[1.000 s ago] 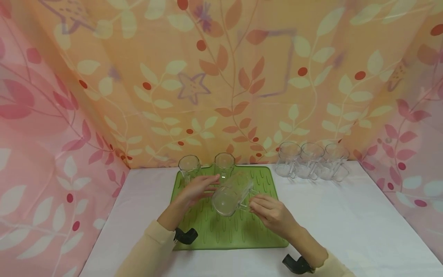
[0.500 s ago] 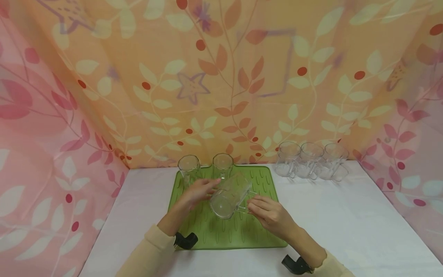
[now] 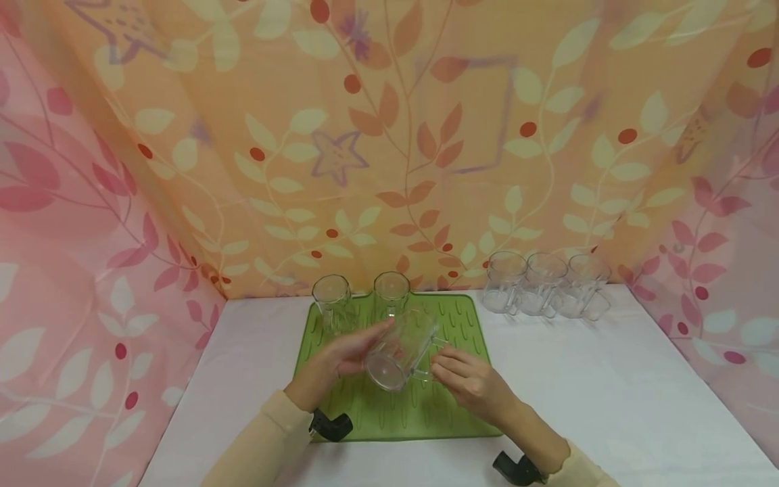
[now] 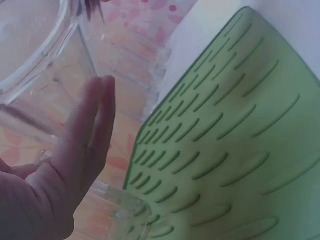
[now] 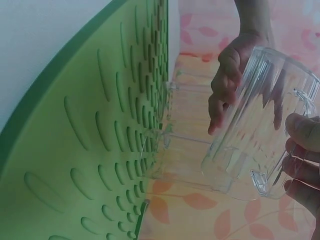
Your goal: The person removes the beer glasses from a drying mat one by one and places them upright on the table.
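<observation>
A clear glass mug (image 3: 398,352) is held tilted above the green mat (image 3: 426,412), one round end toward the front left. Thumb and curled fingers of my right hand (image 3: 471,382) grip its handle, plainly seen in the right wrist view. My left hand (image 3: 347,355) lies against the mug's other side. Its fingers (image 4: 82,125) look straight along the glass in the left wrist view, and some show through the mug (image 5: 260,120) in the right wrist view. Two more glass mugs stand at the mat's back edge: one at the left corner (image 3: 331,294), one beside it (image 3: 391,289).
To the right of the mat, a row of three glass mugs (image 3: 546,284) stands on the white tabletop (image 3: 584,399) near the back. Patterned cloth (image 3: 389,135) rises behind and at both sides.
The held mug has shifted slightly down and left, with my right hand following on the handle. My left hand has come in closer against the mug's side.
</observation>
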`<control>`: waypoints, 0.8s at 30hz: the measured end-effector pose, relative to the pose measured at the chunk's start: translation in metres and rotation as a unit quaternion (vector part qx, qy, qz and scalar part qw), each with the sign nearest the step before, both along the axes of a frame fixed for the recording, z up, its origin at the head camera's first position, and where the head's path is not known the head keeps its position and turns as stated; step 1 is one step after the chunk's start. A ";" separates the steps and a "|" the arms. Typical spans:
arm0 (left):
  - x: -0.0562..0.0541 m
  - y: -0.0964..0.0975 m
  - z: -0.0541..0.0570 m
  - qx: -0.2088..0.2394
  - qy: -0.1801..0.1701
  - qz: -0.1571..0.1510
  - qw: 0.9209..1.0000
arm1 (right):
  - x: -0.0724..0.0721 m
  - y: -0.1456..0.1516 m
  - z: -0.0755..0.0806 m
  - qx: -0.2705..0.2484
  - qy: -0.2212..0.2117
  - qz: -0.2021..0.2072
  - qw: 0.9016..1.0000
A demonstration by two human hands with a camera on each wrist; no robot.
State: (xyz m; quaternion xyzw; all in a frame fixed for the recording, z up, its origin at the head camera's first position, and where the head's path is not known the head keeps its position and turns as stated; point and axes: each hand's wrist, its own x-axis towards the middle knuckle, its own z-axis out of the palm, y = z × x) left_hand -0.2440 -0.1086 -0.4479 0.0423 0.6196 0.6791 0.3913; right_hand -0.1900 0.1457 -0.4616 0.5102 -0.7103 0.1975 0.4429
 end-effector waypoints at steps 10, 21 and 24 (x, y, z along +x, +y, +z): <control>0.003 0.003 -0.002 0.024 -0.039 0.019 0.999 | 0.002 -0.001 0.001 0.002 -0.022 -0.003 1.000; 0.008 0.004 0.001 0.029 0.004 0.028 0.999 | 0.004 0.004 0.002 -0.015 -0.111 0.020 0.994; 0.009 0.004 0.001 0.030 0.013 0.038 0.999 | 0.004 0.004 0.003 -0.028 -0.131 0.031 0.991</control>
